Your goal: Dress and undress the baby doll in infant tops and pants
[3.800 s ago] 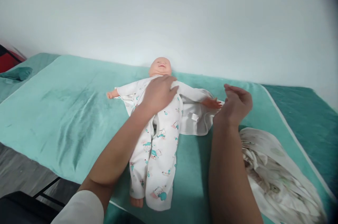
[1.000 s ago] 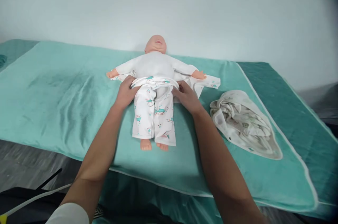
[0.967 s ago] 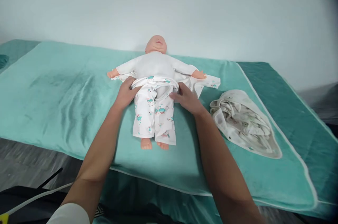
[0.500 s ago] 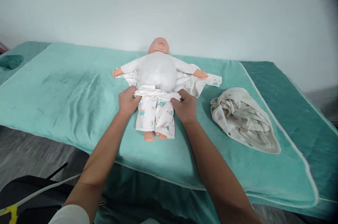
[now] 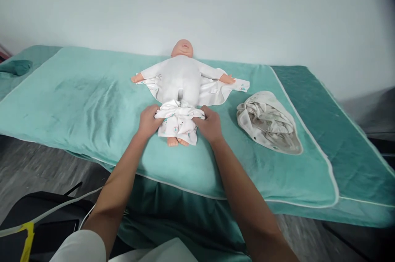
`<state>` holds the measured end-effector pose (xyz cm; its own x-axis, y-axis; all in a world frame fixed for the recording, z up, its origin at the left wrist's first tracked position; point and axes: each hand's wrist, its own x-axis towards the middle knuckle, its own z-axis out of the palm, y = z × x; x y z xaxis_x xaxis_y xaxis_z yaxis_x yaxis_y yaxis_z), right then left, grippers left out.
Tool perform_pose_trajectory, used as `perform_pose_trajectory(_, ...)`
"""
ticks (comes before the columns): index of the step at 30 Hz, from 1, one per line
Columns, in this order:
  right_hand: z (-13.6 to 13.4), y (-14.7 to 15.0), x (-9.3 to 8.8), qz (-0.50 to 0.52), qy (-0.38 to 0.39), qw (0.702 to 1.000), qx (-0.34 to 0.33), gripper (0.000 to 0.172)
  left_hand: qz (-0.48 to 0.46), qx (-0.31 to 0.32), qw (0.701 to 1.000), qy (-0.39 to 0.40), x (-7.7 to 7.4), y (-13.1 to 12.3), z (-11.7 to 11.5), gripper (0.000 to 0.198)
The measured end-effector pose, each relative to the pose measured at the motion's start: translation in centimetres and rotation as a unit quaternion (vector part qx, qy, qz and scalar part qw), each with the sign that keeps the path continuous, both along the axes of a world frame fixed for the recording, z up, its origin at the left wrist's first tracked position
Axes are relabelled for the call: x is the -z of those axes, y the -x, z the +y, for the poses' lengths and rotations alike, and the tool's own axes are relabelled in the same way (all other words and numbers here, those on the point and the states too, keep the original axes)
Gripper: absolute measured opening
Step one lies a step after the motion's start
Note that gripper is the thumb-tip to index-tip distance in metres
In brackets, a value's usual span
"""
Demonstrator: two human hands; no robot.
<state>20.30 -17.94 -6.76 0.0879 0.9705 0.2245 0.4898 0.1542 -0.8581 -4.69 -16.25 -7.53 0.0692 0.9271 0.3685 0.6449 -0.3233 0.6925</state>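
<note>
While the two hands clamp opposite sides of the printed trousers [image 5: 178, 120], the left hand [image 5: 149, 120] holds the bunched waistband on its own side, fingers curled tight on the cloth, and the right hand [image 5: 210, 124] grips the other side in the same way. Between the two grips the trousers sit crumpled low on the legs of the doll [image 5: 180, 79], which lies on its back with its head at the far end from the grips, toward the wall. Just nearer the person than the grips, the doll's bare feet [image 5: 177, 142] poke out of the trouser legs. Just beyond the grips lie the doll's plain white thighs and body, arms spread, with an opened printed top [image 5: 216, 91] lying flat beneath it. Off to the right of the right hand rests a crumpled cream cloth [image 5: 267, 122], apart from the doll. Under hands, doll and cloth spreads a teal blanket [image 5: 77, 101].
</note>
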Motion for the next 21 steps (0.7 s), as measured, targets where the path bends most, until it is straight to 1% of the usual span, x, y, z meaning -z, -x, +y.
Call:
perform_pose_trajectory(1, -0.2, 0.3, 0.1, 0.013, -0.002, 1.000, 0.017, 0.026, 0.003, -0.014, 1.000, 0.006, 0.1, -0.1, -0.2, 0.022)
perform_pose_trajectory(3, -0.6, 0.5, 0.3, 0.039, 0.010, 0.999, 0.017, 0.021, -0.019, -0.020, 0.999, 0.018, 0.3, -0.3, -0.6, 0.014)
perform_pose_trajectory(4, -0.7, 0.5, 0.3, 0.046, 0.020, 0.999, 0.003, 0.020, -0.041, -0.014, 0.999, 0.024, 0.3, -0.3, -0.9, 0.016)
perform_pose_trajectory(5, -0.9, 0.4, 0.3, 0.050, 0.028, 0.998, -0.017, 0.019, -0.067, -0.002, 0.997, 0.029, 0.3, -0.2, -1.2, 0.023)
perform_pose_trajectory(6, -1.1, 0.2, 0.4, 0.052, 0.033, 0.997, -0.042, 0.023, -0.093, 0.012, 0.995, 0.032, 0.4, -0.1, -1.5, 0.033)
perform_pose_trajectory(7, -1.5, -0.1, 0.4, 0.052, 0.034, 0.996, -0.069, 0.032, -0.113, 0.031, 0.993, 0.033, 0.4, 0.1, -2.0, 0.045)
perform_pose_trajectory(9, -2.3, -0.7, 0.6, 0.050, 0.023, 0.991, -0.122, 0.064, -0.130, 0.079, 0.988, 0.037, 0.6, 0.6, -3.0, 0.070)
perform_pose_trajectory(11, -3.2, -1.2, 1.0, 0.035, 0.000, 0.985, -0.170, 0.097, -0.119, 0.137, 0.983, 0.036, 0.9, 1.1, -4.1, 0.097)
perform_pose_trajectory(12, -3.7, -1.3, 1.2, 0.023, -0.012, 0.982, -0.189, 0.109, -0.108, 0.166, 0.980, 0.035, 1.0, 1.3, -4.5, 0.109)
perform_pose_trajectory(14, -4.3, -1.3, 1.6, -0.006, -0.029, 0.978, -0.206, 0.126, -0.075, 0.210, 0.975, 0.027, 1.3, 1.5, -5.1, 0.129)
perform_pose_trajectory(15, -4.5, -1.2, 1.8, -0.019, -0.036, 0.979, -0.201, 0.130, -0.053, 0.217, 0.975, 0.022, 1.3, 1.5, -5.3, 0.134)
perform_pose_trajectory(16, -4.7, -1.0, 2.0, -0.030, -0.042, 0.981, -0.187, 0.130, -0.031, 0.215, 0.976, 0.015, 1.4, 1.3, -5.3, 0.136)
perform_pose_trajectory(17, -4.7, -0.7, 2.1, -0.038, -0.046, 0.984, -0.170, 0.126, -0.013, 0.206, 0.978, 0.007, 1.3, 1.1, -5.4, 0.135)
perform_pose_trajectory(19, -4.8, -0.3, 2.2, -0.044, -0.049, 0.989, -0.134, 0.111, 0.010, 0.185, 0.983, -0.013, 1.1, 0.6, -5.3, 0.128)
perform_pose_trajectory(21, -4.9, 0.1, 2.1, -0.045, -0.047, 0.991, -0.116, 0.095, 0.021, 0.170, 0.985, -0.029, 0.7, 0.2, -5.4, 0.121)
